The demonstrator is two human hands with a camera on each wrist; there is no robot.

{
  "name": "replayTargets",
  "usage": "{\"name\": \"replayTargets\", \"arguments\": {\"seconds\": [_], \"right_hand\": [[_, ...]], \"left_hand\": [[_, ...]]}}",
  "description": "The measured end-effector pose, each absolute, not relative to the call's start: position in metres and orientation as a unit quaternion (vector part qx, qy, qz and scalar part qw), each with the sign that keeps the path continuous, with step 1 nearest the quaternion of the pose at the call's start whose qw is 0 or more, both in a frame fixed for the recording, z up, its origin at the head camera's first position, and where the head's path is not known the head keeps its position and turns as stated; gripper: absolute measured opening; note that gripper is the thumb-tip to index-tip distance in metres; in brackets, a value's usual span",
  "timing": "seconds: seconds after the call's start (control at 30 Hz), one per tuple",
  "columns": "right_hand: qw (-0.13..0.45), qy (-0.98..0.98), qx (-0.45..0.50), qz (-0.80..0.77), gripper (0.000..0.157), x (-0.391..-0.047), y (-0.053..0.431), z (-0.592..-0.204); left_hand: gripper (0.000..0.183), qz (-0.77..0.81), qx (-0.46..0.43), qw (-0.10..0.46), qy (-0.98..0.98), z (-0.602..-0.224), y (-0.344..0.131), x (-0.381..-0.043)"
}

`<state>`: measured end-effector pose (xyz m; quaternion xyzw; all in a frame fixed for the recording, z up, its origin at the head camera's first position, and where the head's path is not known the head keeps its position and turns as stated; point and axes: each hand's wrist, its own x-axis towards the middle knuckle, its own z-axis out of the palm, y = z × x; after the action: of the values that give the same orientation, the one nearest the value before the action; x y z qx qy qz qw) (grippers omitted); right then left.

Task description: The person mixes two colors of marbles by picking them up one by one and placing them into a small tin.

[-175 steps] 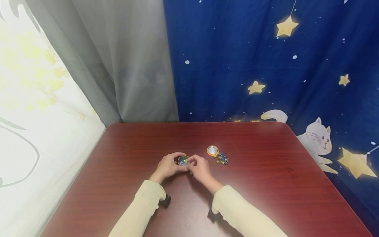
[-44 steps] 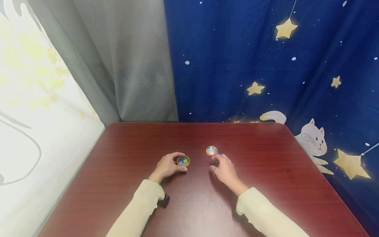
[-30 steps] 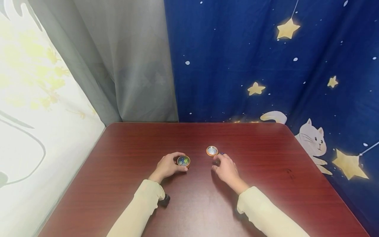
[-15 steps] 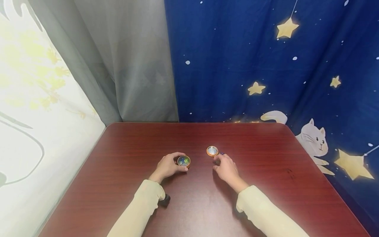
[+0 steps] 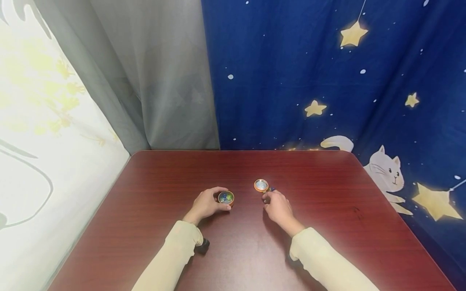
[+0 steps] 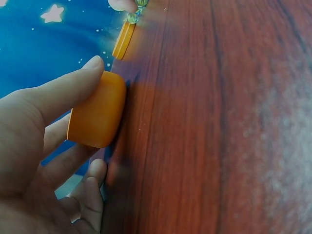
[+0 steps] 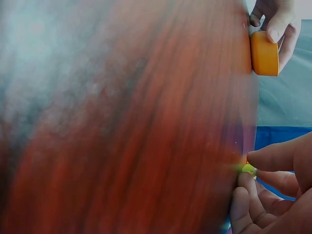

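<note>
Orange-rimmed lid (image 5: 261,185) lies near right fingers (image 7: 273,156) pinching a marble (image 7: 249,169); left fingers (image 5: 217,189) grip a cup (image 6: 100,109).

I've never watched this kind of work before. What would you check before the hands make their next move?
1. Cup held upright by left hand: ok.
2. Cup uncovered: ok; the lid lies apart on the table.
3. Green marble between the thumb and finger of right hand: ok.
4. Pinch firm enough to lift: cannot tell.
5. All marbles in the cup: not ok; a blue marble lies near the lid.
6. How many remain outside: cannot tell; the right hand blocks the view.
</note>
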<state>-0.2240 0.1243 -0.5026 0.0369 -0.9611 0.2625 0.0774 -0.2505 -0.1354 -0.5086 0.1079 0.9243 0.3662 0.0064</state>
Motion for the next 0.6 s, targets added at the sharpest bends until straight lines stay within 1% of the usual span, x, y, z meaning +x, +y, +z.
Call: {"name": "replayTargets", "arguments": {"seconds": [0.6], "right_hand": [[0.067,-0.965,0.040,0.251,0.015,-0.2212,0.1232,-0.5011]], "left_hand": [[0.062,0.369,0.110,0.010,0.923,-0.5080,-0.1356,-0.2479]]}}
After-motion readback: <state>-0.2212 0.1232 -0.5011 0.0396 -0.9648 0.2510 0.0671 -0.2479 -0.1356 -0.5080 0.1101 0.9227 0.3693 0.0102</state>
